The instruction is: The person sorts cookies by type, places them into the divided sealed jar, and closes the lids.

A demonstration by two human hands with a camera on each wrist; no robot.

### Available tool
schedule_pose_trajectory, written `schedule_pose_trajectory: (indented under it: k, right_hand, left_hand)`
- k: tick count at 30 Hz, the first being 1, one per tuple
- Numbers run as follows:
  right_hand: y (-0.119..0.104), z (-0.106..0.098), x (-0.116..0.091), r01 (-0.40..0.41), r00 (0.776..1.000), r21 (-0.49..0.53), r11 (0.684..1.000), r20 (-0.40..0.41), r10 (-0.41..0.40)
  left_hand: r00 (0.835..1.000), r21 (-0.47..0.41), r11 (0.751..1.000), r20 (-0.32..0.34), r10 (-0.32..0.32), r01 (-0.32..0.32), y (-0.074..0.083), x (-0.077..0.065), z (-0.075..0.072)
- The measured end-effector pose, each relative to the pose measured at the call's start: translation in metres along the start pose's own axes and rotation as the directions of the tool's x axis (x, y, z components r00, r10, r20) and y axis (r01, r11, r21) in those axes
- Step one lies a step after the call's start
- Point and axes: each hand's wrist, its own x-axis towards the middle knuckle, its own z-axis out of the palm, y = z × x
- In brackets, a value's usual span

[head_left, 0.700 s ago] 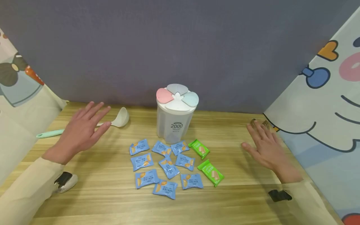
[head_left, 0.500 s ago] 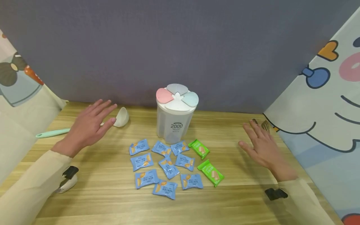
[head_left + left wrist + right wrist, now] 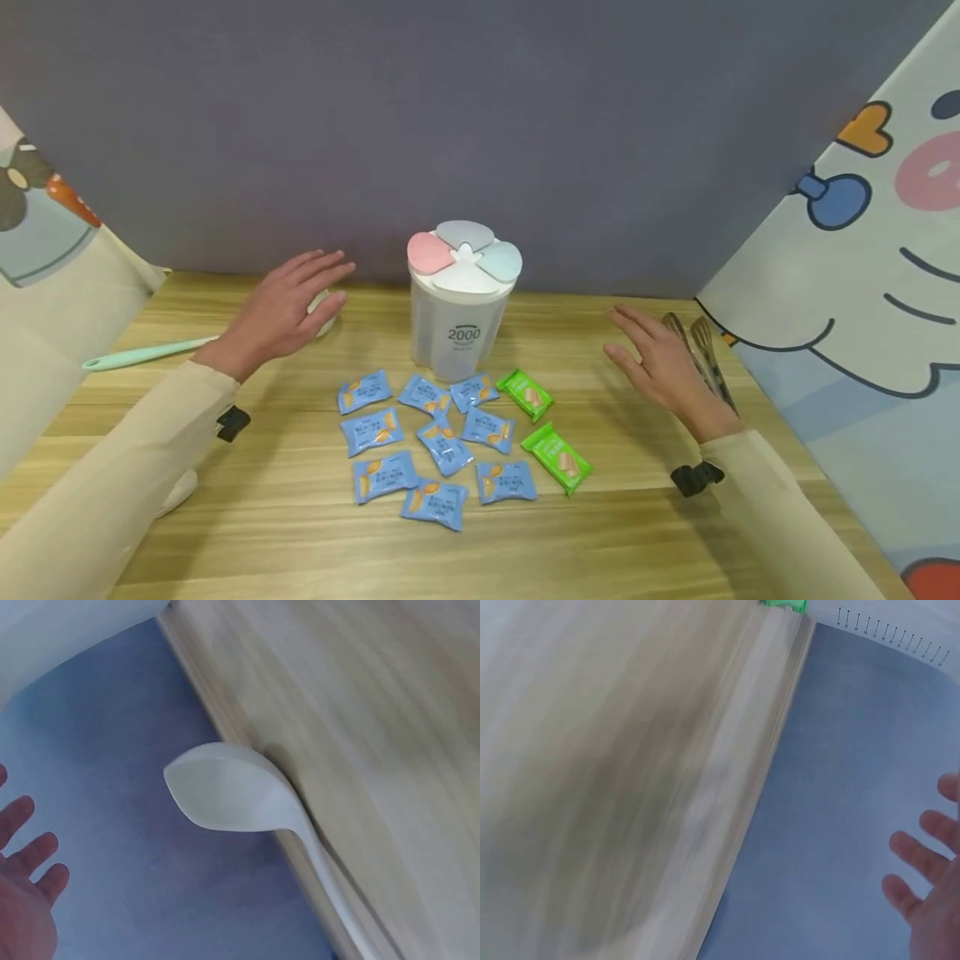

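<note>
At the back middle of the table stands a clear canister marked 2000, its white lid bearing pink, grey and pale blue flaps. My left hand hovers to its left with fingers extended, holding nothing. Below that hand lies a ladle with a cream bowl and a mint handle; in the head view the hand covers most of its bowl. To the canister's right my right hand is in the air, fingers loosely straight and free of any object. Several blue snack packets and two green ones lie in front of the canister.
Two slotted utensils lie at the right edge behind my right hand. A white rounded object shows partly under the left sleeve. A grey panel closes the back, and a cartoon-printed panel rises at right.
Both hands have moved inward toward the canister, the left one rightward across the ladle, the right one leftward off the slotted utensils. The view has shifted slightly; packets and canister stay put.
</note>
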Motion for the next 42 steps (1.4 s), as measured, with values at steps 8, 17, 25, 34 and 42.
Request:
schedule_pose_trajectory:
  k: [8,17,25,34,42]
  right_hand:
    - [-0.007,0.005,0.04,0.064,0.998,0.081,0.995,-0.016,-0.062]
    - [-0.03,0.011,0.08,0.131,0.988,0.185,0.974,-0.099,-0.114]
    - [-0.048,0.015,0.105,0.227,0.969,0.211,0.951,-0.147,-0.199]
    - [-0.06,0.02,0.122,0.348,0.93,0.217,0.912,-0.199,-0.308]
    - [-0.064,0.026,0.125,0.382,0.908,0.272,0.883,-0.289,-0.304]
  left_hand:
    - [0.997,-0.029,0.997,-0.038,0.066,-0.067,0.007,0.025,0.008]
    - [0.999,-0.117,0.992,0.003,0.039,-0.039,0.018,0.047,0.013]
    - [0.997,-0.16,0.985,0.025,0.076,-0.071,0.027,0.062,0.018]
    - [0.994,-0.208,0.972,-0.025,0.108,-0.111,0.028,0.067,0.024]
    - [0.994,-0.253,0.962,-0.051,0.094,-0.104,0.03,0.068,0.028]
